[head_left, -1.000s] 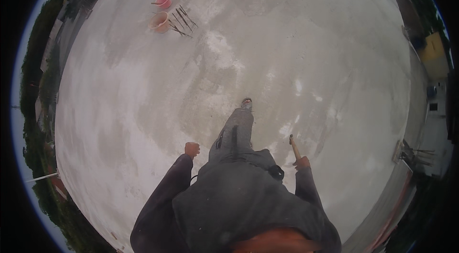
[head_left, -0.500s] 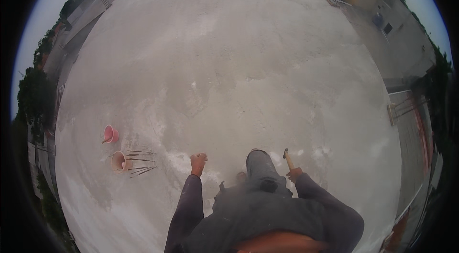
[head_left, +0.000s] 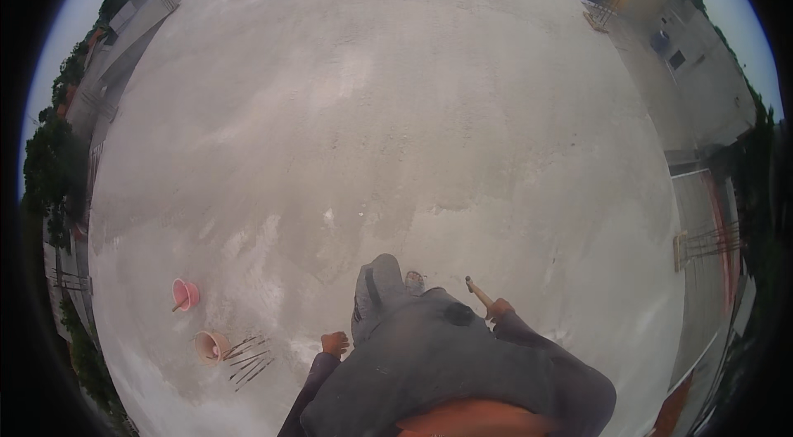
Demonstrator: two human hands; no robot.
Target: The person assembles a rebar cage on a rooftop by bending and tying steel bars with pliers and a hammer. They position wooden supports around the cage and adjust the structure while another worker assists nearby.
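Note:
My right hand (head_left: 499, 310) is closed round the wooden handle of a hammer (head_left: 477, 292), whose small dark head points forward and left. On the other side of my body, my left hand (head_left: 334, 344) hangs at my side with its fingers curled in, and nothing shows in it. Both hands are above a broad grey concrete slab (head_left: 396, 131). My left knee is forward in grey trousers, and one sandalled foot (head_left: 415, 282) shows on the slab.
Left of me stand a pink bucket (head_left: 187, 295) with a stick-like handle in it and a paler bucket (head_left: 210, 347). Several thin dark rods fan out beside the paler one. Rebar (head_left: 712, 240) sticks out past the slab's right edge, and grey walls (head_left: 702, 73) rise beyond it.
I have stepped forward, so the buckets and rods sit lower in view. My left hand has swung back toward my body. The hammer stays in my right hand, tilted more to the left.

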